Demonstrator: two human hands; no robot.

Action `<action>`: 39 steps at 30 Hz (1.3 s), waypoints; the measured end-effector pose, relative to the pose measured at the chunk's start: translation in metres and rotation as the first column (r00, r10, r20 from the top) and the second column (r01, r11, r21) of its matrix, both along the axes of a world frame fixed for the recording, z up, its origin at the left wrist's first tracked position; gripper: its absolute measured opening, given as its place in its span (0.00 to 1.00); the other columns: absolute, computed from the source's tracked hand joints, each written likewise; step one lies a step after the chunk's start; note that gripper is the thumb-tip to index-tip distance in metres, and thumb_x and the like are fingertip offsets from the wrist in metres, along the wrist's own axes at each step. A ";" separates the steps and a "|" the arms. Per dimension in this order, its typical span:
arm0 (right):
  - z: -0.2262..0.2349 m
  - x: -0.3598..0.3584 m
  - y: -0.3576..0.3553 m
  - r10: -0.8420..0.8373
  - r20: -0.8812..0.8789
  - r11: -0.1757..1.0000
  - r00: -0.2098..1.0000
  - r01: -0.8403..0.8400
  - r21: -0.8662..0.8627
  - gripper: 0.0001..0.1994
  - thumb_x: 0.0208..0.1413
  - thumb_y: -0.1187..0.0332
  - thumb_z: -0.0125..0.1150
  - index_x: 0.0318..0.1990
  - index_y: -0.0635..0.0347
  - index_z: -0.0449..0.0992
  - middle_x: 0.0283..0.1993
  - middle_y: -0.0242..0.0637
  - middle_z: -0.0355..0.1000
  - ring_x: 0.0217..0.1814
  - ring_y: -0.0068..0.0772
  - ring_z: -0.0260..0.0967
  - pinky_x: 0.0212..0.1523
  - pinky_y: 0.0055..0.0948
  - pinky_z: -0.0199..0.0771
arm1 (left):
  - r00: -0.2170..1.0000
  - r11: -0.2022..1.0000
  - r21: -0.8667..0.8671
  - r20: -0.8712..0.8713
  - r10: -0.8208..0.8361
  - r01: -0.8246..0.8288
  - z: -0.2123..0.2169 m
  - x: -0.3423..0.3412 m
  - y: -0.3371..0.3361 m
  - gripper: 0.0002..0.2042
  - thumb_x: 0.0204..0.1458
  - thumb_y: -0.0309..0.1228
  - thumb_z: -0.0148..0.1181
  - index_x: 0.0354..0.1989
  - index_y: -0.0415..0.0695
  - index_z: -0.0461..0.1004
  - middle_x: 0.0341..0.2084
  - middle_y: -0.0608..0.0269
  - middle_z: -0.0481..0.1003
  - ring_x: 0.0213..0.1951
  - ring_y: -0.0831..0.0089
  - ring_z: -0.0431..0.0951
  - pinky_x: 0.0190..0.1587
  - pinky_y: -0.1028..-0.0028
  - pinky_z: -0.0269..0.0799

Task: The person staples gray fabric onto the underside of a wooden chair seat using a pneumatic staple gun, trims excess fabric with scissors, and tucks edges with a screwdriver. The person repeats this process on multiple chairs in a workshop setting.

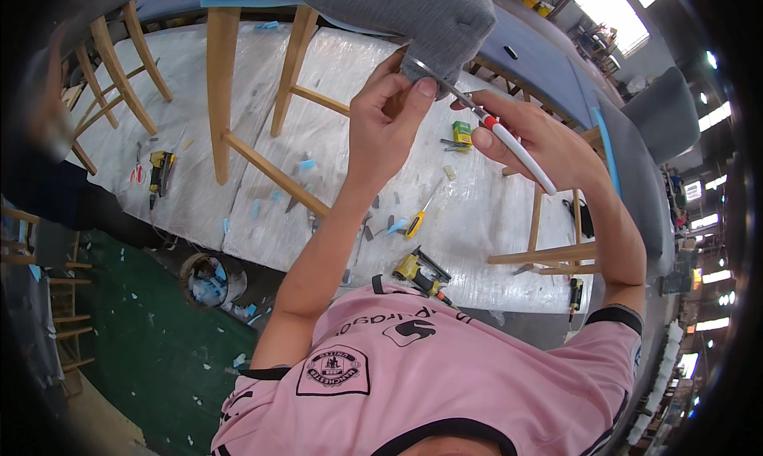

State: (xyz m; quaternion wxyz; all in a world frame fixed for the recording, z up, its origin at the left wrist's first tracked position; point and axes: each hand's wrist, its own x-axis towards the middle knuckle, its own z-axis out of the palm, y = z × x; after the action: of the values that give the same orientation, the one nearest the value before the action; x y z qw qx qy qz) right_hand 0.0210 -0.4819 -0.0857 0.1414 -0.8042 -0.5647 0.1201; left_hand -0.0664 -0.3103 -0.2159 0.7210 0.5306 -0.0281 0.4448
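At the left, a yellow-and-black staple gun (161, 174) lies on the plastic-covered table (266, 158). The left hand (389, 126) pinches a loose edge of the grey upholstered chair (429, 19), thumb against fingers, above the tabletop (a yellow screwdriver (416, 224) lies below). Rightward, a scissors-like tool (520, 156) reaches the fabric, gripped in the right hand's (544, 134) curled fingers.

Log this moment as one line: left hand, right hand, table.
Left hand: holding grey fabric | Right hand: holding scissors, blades at fabric | Table: yellow screwdriver, yellow-and-black power tool
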 end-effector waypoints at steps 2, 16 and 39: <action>0.008 -0.001 0.003 -0.021 0.002 0.999 1.000 0.021 -0.049 0.38 0.63 0.32 0.53 0.53 0.66 0.78 0.21 0.39 0.69 0.23 0.35 0.70 0.27 0.37 0.67 | 0.994 0.999 -0.039 -0.106 -0.017 0.013 0.000 -0.003 0.001 0.15 0.60 0.34 0.68 0.30 0.31 0.79 0.65 0.39 0.68 0.48 0.75 0.78 0.47 0.76 0.74; -0.045 0.126 -0.061 0.280 -0.211 0.952 0.937 -0.244 0.183 0.40 0.43 0.35 0.77 0.51 0.64 0.82 0.28 0.30 0.73 0.28 0.23 0.67 0.28 0.26 0.65 | 0.846 0.739 0.440 0.102 0.524 -0.511 -0.020 0.001 -0.031 0.23 0.53 0.35 0.71 0.54 0.47 0.69 0.69 0.40 0.61 0.69 0.56 0.64 0.67 0.63 0.65; -0.027 0.213 0.040 0.617 -0.375 0.762 0.691 -0.645 0.065 0.38 0.48 0.50 0.81 0.61 0.66 0.77 0.53 0.43 0.80 0.51 0.31 0.74 0.53 0.33 0.74 | 0.589 0.570 0.481 -0.131 0.798 -0.666 0.006 0.027 -0.065 0.22 0.56 0.38 0.74 0.26 0.26 0.77 0.71 0.32 0.57 0.73 0.46 0.58 0.74 0.56 0.48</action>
State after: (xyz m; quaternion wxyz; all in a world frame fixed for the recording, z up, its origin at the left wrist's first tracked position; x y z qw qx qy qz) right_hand 0.2343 -0.4423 -0.1126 0.1676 -0.5273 -0.7637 0.3325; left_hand -0.0393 -0.3752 -0.2096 0.3415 0.6891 0.2344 0.5946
